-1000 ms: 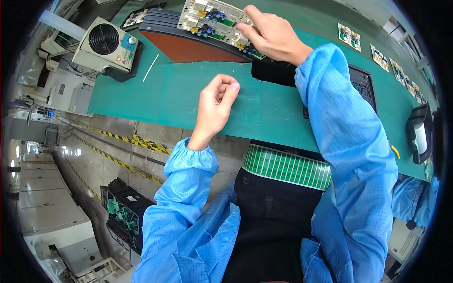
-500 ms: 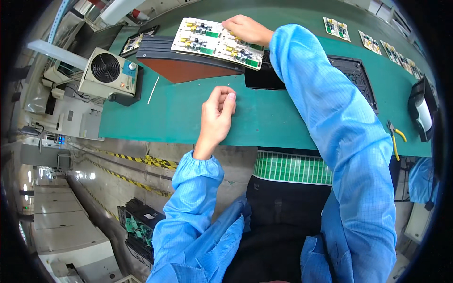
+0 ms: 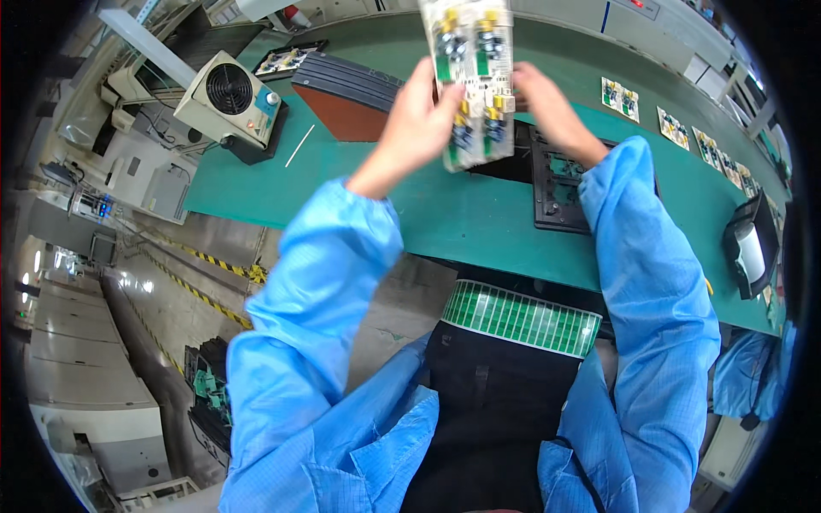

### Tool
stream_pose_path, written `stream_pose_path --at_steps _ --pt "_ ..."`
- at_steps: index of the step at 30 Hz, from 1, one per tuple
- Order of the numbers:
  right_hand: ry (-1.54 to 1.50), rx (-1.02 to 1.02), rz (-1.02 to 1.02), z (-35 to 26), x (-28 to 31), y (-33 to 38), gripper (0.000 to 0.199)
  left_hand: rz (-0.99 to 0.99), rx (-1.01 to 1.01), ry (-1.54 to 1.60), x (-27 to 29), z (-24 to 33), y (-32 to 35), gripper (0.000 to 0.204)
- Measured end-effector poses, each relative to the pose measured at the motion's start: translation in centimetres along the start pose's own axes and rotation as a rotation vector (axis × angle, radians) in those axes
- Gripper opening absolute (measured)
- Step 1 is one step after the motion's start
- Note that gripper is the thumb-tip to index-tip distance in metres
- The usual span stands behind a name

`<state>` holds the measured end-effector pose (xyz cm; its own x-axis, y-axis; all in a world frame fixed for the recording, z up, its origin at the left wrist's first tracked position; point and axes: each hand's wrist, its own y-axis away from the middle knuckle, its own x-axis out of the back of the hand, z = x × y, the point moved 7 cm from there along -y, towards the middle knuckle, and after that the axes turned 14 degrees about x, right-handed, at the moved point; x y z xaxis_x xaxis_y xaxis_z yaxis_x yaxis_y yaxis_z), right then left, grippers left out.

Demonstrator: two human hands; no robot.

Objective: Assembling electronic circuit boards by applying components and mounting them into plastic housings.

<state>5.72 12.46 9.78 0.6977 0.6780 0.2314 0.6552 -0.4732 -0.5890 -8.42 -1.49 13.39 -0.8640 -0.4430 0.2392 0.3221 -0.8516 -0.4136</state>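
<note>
A pale circuit board panel (image 3: 477,79) with yellow, black and green parts is held up over the bench, its long side running away from me. My left hand (image 3: 416,120) is closed on its left edge, thumb over the face. My right hand (image 3: 552,107) is at the opposite edge with its fingers curled against it; some fingertips are hidden behind the panel. Beyond my left wrist stands a stack of black trays (image 3: 351,77) with a brown side (image 3: 338,111). Below my right hand lies a black frame fixture (image 3: 556,205) on the green bench top (image 3: 428,218).
A fan unit (image 3: 231,103) stands at the left, near a thin white stick (image 3: 299,145). Several smaller boards (image 3: 620,98) lie along the far right. A black holder with a white roll (image 3: 748,252) sits at the right edge. A green gridded sheet (image 3: 522,316) is below the bench's front edge.
The panel has come off the tray stack and turned lengthwise away from me. My left hand has risen and taken hold of it; my right hand has shifted to its right edge.
</note>
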Motion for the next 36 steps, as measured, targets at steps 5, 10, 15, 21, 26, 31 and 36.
stream_pose_path --at_steps 5,10,15,21,26,31,36 --pt "-0.332 -0.254 0.342 -1.5 5.7 -1.4 0.044 -0.307 0.029 -0.576 1.0 8.4 -4.2 0.029" --pt "-0.337 -0.251 -0.029 -3.7 0.6 -2.4 0.064 -0.553 -0.034 -1.085 0.3 10.7 -5.1 0.031" --pt "0.240 0.143 -0.232 -6.1 -2.5 -3.9 0.046 -0.590 -0.569 -1.339 0.7 8.7 -6.7 0.019" --pt "0.374 0.232 -0.221 -3.3 -5.6 -3.0 0.037 -0.634 -0.674 -1.416 1.7 3.6 -6.1 0.022" --pt "0.371 0.299 -0.186 -1.4 -5.0 -2.5 0.034 -0.545 -0.755 -1.325 1.6 3.8 -6.1 0.028" --pt "0.482 0.188 -0.187 -0.5 -4.9 -1.7 0.036 -0.479 -0.607 -1.464 2.5 3.1 -7.7 0.038" --pt "0.788 0.105 -0.168 0.8 -6.1 -3.6 0.042 -0.520 -0.398 -1.545 2.8 0.9 -10.1 0.037"
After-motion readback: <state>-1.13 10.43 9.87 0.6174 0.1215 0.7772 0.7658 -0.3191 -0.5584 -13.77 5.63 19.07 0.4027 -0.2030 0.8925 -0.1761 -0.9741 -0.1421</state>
